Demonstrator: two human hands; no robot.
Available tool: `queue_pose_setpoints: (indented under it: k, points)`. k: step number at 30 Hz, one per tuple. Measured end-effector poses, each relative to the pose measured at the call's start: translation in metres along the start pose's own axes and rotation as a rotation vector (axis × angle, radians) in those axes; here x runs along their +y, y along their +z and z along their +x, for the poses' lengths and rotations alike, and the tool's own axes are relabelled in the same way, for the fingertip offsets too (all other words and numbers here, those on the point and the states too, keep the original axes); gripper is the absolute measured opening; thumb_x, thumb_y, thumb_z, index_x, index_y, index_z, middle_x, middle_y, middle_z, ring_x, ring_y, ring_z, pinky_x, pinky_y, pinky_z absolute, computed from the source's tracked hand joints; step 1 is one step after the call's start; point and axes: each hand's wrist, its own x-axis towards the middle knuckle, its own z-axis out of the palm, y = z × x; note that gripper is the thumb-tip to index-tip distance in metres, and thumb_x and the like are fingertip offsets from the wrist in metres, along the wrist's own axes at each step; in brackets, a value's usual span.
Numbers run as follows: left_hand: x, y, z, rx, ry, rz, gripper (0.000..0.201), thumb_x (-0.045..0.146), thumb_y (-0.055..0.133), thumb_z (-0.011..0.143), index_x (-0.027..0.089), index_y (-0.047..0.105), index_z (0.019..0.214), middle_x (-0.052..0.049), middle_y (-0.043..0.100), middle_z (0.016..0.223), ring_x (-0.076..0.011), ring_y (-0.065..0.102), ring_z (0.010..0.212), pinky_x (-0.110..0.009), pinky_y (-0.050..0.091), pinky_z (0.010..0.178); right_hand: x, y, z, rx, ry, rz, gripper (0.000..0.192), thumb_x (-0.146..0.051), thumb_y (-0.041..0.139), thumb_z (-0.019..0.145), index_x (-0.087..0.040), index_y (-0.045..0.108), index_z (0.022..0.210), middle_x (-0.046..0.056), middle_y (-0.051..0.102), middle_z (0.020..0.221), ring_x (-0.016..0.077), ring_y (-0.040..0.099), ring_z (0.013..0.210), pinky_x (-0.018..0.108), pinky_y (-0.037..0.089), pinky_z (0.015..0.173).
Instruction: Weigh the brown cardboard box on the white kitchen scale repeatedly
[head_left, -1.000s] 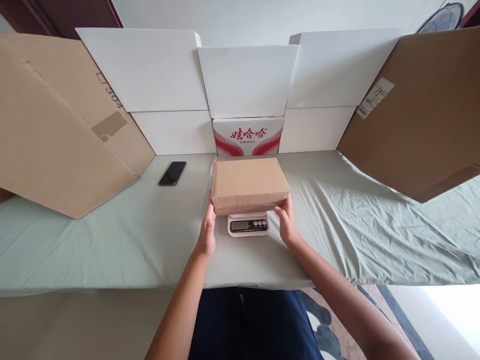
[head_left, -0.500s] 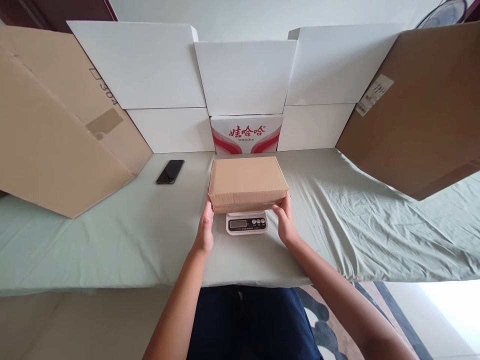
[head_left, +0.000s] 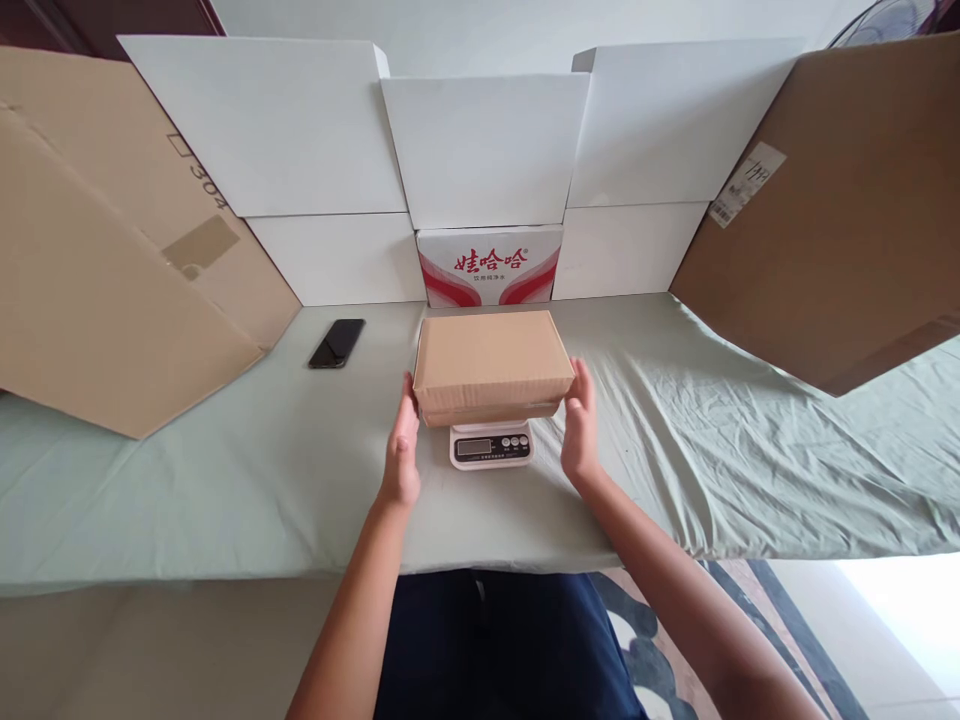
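A closed brown cardboard box point(head_left: 491, 350) rests on a small white digital kitchen scale point(head_left: 491, 461), covering its weighing plate. The scale's display and round buttons show in front of the box; no digits can be made out. My left hand point(head_left: 403, 455) is upright at the box's left side with its fingers stretched out, very near or lightly touching it. At the right front corner, my right hand point(head_left: 580, 430) is open, its thumb off the box and its fingers extended alongside. Whether the fingertips still touch the cardboard I cannot tell.
A black smartphone point(head_left: 337, 344) lies to the left on the green cloth point(head_left: 247, 480). White boxes point(head_left: 484, 150) form a wall behind, with a red-and-white printed carton point(head_left: 490, 268) in the middle. Large brown cardboard panels stand at the left point(head_left: 97, 250) and right point(head_left: 840, 220).
Both hands have loosened and moved slightly outward from the box's sides, and the right thumb has come off its front face. The box stays on the scale.
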Motion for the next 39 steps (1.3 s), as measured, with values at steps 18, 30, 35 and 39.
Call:
queue_pose_setpoints:
  k: [18,30,35,39]
  points:
    - [-0.027,0.004,0.0,0.039,-0.05,-0.004,0.089,0.084,0.033,0.09,0.031,0.038,0.161,-0.005,0.031,0.173,-0.0303,0.02,0.163,-0.045,0.018,0.133,0.026,-0.008,0.02,-0.041,0.152,0.144,0.078,-0.071,0.049,0.09,-0.038,0.032,0.159,-0.007,0.021,0.176,0.022,0.01,0.167,0.051,0.006,0.138]
    - [-0.026,0.004,0.0,0.046,-0.088,0.025,0.094,0.088,0.029,0.087,0.029,0.038,0.161,-0.005,0.033,0.172,-0.0306,0.02,0.163,-0.045,0.019,0.133,0.038,-0.015,0.018,-0.145,0.077,0.066,0.073,-0.071,0.048,0.093,-0.044,0.032,0.159,-0.012,0.024,0.175,0.0228,0.012,0.167,0.052,0.011,0.138]
    - [-0.022,0.005,0.001,0.05,-0.092,0.059,0.098,0.09,0.028,0.085,0.029,0.037,0.161,-0.006,0.033,0.172,-0.0314,0.019,0.163,-0.046,0.022,0.133,0.033,-0.012,0.013,-0.154,0.061,0.043,0.076,-0.075,0.046,0.092,-0.042,0.033,0.159,-0.009,0.024,0.175,0.0244,0.01,0.167,0.053,0.013,0.138]
    - [-0.02,0.006,0.001,0.035,-0.085,0.053,0.099,0.09,0.028,0.085,0.028,0.037,0.161,-0.007,0.031,0.173,-0.0317,0.018,0.163,-0.045,0.02,0.133,0.025,-0.007,0.01,-0.182,0.053,0.021,0.079,-0.077,0.049,0.089,-0.037,0.041,0.156,-0.001,0.044,0.167,0.0287,0.019,0.165,0.054,0.021,0.136]
